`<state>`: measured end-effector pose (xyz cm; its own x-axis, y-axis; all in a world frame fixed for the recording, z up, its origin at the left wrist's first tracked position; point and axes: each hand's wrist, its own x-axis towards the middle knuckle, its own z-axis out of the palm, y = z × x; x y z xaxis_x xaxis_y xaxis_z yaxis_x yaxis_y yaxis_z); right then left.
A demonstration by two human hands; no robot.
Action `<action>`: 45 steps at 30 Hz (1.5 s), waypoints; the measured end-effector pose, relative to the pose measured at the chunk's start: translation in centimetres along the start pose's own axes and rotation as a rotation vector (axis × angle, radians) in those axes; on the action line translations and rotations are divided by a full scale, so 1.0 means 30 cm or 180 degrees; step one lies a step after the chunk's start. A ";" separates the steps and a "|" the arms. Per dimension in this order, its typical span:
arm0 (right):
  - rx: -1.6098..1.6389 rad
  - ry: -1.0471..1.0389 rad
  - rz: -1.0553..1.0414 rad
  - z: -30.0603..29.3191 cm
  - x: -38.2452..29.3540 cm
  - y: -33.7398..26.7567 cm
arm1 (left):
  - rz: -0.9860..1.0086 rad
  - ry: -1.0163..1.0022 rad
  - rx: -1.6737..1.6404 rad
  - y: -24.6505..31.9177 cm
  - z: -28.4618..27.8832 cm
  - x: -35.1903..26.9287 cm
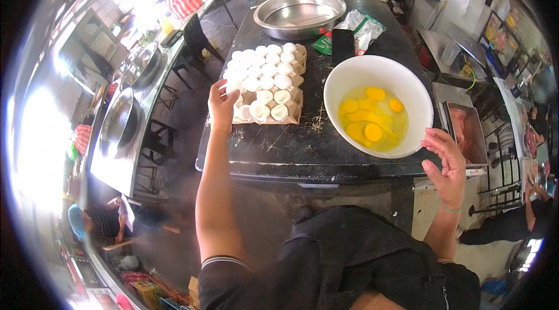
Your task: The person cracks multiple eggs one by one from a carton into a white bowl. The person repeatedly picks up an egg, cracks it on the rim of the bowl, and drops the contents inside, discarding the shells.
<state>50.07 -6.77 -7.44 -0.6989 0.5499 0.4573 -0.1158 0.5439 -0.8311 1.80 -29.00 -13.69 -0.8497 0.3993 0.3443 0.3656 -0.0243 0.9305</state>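
Observation:
My left hand (222,102) grips a white egg (234,86) at the left side of a cardboard egg tray (298,63). Rows of white eggs (270,69) fill much of the tray. Cracked eggshells (260,110) sit in its near rows. To the right stands a white bowl (371,72) holding several raw yolks (373,132) in clear egg white. My right hand (446,163) is beside the bowl's near right rim, fingers apart and nothing in it. Whether a fingertip touches the rim is hard to tell.
The dark worktable (279,148) also bears a round steel pan (301,32), a green and silver packet (364,26) and a black flat object (343,46). A metal tray of pinkish food (465,129) stands right. Steel bowls (119,120) line the left counter. People are at both sides.

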 end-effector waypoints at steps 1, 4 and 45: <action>0.0043 -0.0044 -0.0051 0.010 0.008 -0.004 | -0.0211 0.0078 -0.0657 0.014 -0.008 -0.027; 0.0338 -0.0202 -0.0069 0.044 0.021 -0.011 | -0.0613 -0.0019 -0.1936 0.060 -0.041 -0.161; 0.0072 -0.0801 -0.0746 0.310 0.266 0.030 | -0.1433 -0.2346 -0.1942 0.413 0.472 -0.504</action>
<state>37.83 -7.78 -7.49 -0.8033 0.2364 0.5466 -0.3076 0.6212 -0.7208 24.56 -22.35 -9.13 -0.3440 0.9388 -0.0189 -0.3527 -0.1106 0.9292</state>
